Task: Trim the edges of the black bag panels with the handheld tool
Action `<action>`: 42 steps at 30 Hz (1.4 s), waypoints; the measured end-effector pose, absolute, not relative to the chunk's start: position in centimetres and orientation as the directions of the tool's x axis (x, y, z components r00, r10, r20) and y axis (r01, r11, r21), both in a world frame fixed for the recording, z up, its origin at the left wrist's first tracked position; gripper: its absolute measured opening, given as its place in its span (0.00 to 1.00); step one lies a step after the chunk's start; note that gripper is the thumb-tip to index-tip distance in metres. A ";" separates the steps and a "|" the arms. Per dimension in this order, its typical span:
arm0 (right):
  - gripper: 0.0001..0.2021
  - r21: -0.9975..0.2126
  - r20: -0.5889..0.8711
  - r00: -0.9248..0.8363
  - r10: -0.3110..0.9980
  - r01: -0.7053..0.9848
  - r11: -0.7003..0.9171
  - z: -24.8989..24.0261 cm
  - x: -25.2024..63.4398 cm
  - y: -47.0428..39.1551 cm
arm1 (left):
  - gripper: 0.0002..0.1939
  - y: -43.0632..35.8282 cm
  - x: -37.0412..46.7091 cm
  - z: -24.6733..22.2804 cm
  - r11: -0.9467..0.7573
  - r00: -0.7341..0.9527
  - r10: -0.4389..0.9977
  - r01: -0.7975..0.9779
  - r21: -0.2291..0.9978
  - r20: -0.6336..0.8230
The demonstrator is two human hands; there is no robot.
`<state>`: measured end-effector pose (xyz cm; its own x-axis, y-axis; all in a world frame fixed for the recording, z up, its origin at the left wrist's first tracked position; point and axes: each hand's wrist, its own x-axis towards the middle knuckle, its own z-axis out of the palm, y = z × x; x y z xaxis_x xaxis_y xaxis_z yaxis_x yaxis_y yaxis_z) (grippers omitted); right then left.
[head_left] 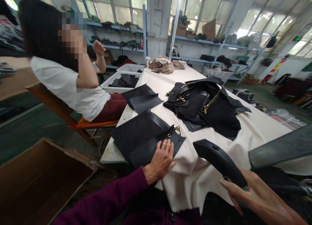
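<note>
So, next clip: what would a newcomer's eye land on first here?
Probably the heap of black leather pieces with gold zips in the middle of the white-covered table. Nearer, the left hand lies flat on a black leather panel at the table's near edge, while the right hand grips a black handled tool. At far left, a seated person in a white shirt faces away.

We found bare white cloth [207,160] open between the black panels [143,137] and the heaped bag pieces [207,104], which crowded the desk's [112,153] middle.
</note>
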<state>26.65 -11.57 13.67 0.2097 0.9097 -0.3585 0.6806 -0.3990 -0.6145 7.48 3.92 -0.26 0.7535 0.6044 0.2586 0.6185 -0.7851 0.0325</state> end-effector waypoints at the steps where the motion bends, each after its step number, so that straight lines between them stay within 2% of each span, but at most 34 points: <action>1: 0.19 -0.623 -0.357 0.201 0.912 0.677 -0.393 13.6 26.8 -11.5 | 0.35 3.9 7.6 -0.4 -0.773 0.745 0.621 0.633 0.034 0.243; 3: 0.19 -0.643 -0.352 0.179 0.919 0.667 -0.376 13.4 27.1 -11.4 | 0.28 4.3 7.7 0.1 -0.786 0.763 0.611 0.616 0.051 0.211; 5: 0.19 -0.667 -0.350 0.161 0.923 0.649 -0.366 13.4 27.4 -11.2 | 0.18 5.5 7.6 1.2 -0.803 0.787 0.596 0.581 0.132 0.160; 7: 0.19 -0.685 -0.348 0.155 0.925 0.631 -0.364 13.3 27.5 -11.1 | 0.14 7.1 7.2 2.3 -0.773 0.785 0.611 0.561 0.295 0.107; 9: 0.18 -0.690 -0.343 0.161 0.925 0.625 -0.365 13.1 27.5 -11.0 | 0.17 8.9 6.7 2.9 -0.681 0.780 0.622 0.498 0.537 0.065; 12: 0.19 -0.684 -0.338 0.206 0.919 0.617 -0.390 13.1 27.1 -10.5 | 0.26 11.5 5.7 2.9 -0.311 0.750 0.660 0.328 0.892 -0.045; 14: 0.20 -0.690 -0.336 0.215 0.917 0.607 -0.395 13.3 26.5 -9.9 | 0.31 12.9 5.2 2.4 -0.014 0.725 0.676 0.194 0.981 -0.134; 17: 0.19 -0.717 -0.287 0.242 0.927 0.587 -0.375 13.7 25.2 -8.7 | 0.35 14.3 4.5 1.6 0.250 0.750 0.639 0.004 0.968 -0.168; 19: 0.17 -0.730 -0.280 0.260 0.924 0.568 -0.381 13.8 24.4 -7.6 | 0.35 14.8 4.3 1.2 0.335 0.774 0.611 -0.066 0.940 -0.163; 21: 0.15 -0.734 -0.331 0.196 0.923 0.562 -0.382 13.7 24.0 -6.5 | 0.34 15.0 4.1 1.1 0.385 0.788 0.595 -0.106 0.917 -0.158; 25: 0.11 -0.755 -0.365 0.033 0.930 0.573 -0.317 13.1 23.5 -4.4 | 0.34 15.3 3.9 1.1 0.441 0.815 0.560 -0.144 0.886 -0.146; 31: 0.11 -0.728 -0.320 0.076 0.944 0.618 -0.297 13.3 22.2 -1.7 | 0.29 15.4 3.8 0.6 0.402 0.857 0.504 -0.120 0.908 -0.110; 36: 0.16 -0.760 -0.226 0.114 0.968 0.601 -0.248 14.5 23.1 0.1 | 0.24 15.2 3.1 0.7 0.447 0.833 0.545 -0.195 0.873 -0.093; 39: 0.19 -0.718 -0.247 0.176 0.953 0.628 -0.302 14.7 24.6 -0.3 | 0.23 15.1 2.7 0.8 0.517 0.805 0.583 -0.266 0.814 -0.108; 42: 0.20 -0.673 -0.301 0.152 0.941 0.666 -0.323 14.5 25.0 -1.6 | 0.21 15.1 2.6 1.0 0.539 0.805 0.589 -0.325 0.777 -0.073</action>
